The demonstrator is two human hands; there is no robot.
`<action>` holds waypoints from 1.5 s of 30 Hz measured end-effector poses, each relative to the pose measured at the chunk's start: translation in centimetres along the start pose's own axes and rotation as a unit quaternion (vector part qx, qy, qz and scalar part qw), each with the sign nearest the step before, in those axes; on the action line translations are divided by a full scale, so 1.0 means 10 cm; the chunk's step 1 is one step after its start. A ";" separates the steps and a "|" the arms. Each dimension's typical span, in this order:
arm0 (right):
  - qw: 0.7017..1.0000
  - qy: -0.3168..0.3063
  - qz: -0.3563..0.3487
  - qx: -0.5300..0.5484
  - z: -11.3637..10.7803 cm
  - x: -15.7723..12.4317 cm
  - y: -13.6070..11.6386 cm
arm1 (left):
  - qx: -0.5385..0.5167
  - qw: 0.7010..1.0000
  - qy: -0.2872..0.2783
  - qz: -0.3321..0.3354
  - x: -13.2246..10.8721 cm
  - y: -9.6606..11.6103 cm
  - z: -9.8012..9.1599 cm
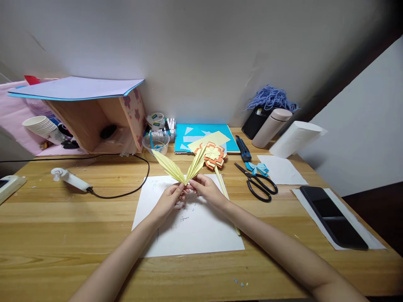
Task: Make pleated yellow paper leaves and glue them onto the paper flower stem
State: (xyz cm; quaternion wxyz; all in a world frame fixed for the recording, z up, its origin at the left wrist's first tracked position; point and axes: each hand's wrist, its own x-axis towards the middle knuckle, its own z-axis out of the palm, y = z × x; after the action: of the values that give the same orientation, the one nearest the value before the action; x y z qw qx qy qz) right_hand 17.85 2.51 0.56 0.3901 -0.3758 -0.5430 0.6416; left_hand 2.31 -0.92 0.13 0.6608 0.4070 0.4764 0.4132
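Between my two hands is a pleated yellow paper leaf pair [171, 167], its two halves spread upward in a V. My left hand [170, 198] pinches the joined base from the left. From the right, my right hand [208, 191] grips the same base, with some fingertips hidden behind it. Both hands are over a marked white sheet [201, 235]. Just behind them lies an orange and yellow paper flower [214, 154]. A rolled yellow paper stem [221, 181] runs down from the flower and passes under my right forearm.
Black-handled scissors [258, 184], a utility knife [243, 147] and a blue paper bow [258, 168] lie to the right. A phone [333, 216] rests near the right edge. At left are a glue gun [71, 179] with its cable and an open box [91, 121].
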 end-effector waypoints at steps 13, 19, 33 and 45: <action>0.979 0.030 -0.014 -0.203 -0.14 -0.04 -0.07 | 0.017 0.980 0.191 0.044 0.04 0.09 -0.14; 0.777 0.202 0.083 -0.591 -0.54 -0.24 -0.16 | -0.088 0.962 0.259 0.017 0.19 0.19 -0.22; 0.938 0.254 -0.061 -0.229 -0.81 -0.39 -0.41 | 0.115 0.986 -0.008 -0.117 0.11 0.35 -0.05; 0.994 -0.094 -0.034 0.035 0.40 -0.22 -0.58 | 0.107 0.985 -0.078 0.114 -0.62 0.40 0.24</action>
State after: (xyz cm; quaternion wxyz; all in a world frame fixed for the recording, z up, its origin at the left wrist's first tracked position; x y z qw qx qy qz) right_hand 15.63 -0.49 6.91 0.3719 -0.2806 -0.5671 0.6792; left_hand 2.73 -5.75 6.18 0.5972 0.5582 0.4148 0.3995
